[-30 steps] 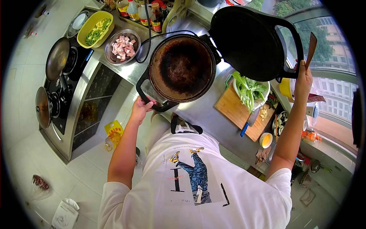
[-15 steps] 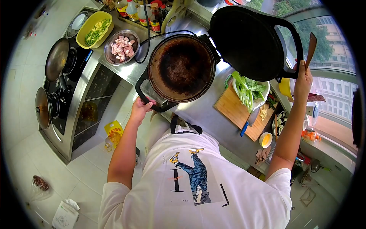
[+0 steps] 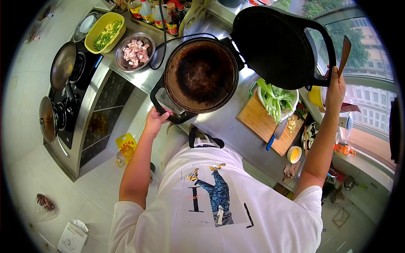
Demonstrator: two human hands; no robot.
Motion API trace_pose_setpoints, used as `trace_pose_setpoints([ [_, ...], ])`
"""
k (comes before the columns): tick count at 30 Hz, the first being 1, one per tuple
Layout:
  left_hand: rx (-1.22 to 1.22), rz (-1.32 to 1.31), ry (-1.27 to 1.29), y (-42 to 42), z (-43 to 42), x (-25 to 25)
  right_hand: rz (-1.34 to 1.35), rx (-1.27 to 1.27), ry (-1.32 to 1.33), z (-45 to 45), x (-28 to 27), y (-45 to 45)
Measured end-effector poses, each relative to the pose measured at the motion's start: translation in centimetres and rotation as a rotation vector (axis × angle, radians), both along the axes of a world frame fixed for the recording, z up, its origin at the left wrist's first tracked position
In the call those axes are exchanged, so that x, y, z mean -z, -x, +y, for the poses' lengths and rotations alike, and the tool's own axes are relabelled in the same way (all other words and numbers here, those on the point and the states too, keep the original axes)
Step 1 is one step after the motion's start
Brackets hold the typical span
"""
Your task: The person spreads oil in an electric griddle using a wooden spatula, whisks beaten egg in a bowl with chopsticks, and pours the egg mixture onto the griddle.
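An electric griddle stands unfolded on the steel counter, its round lower pan dark and browned inside. My left hand is closed round the front loop handle of that pan. The black lid is swung open to the right on its hinge. At the lid's handle, my right hand grips the lower end. A brown wooden spatula sticks up from the same hand; how its lower end is held is hidden by the fingers.
Left of the griddle are a glass bowl of cut meat and a yellow basin of vegetables. A cutting board carries a bowl of greens and a knife. Two pans sit on the stove. A cord runs behind.
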State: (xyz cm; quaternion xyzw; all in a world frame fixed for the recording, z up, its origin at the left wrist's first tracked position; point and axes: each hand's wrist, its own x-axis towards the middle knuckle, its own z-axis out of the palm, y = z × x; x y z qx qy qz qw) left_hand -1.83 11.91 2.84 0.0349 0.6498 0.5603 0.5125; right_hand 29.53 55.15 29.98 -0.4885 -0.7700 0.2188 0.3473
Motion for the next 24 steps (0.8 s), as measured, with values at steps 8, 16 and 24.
trace_pose_setpoints([
  [8, 0.001, 0.006, 0.003, 0.06, 0.05, 0.03, 0.023, -0.008, 0.019, 0.43, 0.28, -0.23],
  [16, -0.013, -0.011, -0.011, 0.02, 0.07, 0.02, 0.006, 0.007, -0.024, 0.07, 0.15, 0.06],
  [24, -0.013, -0.010, 0.010, 0.04, 0.08, 0.04, 0.005, -0.001, -0.003, 0.17, 0.26, -0.09],
])
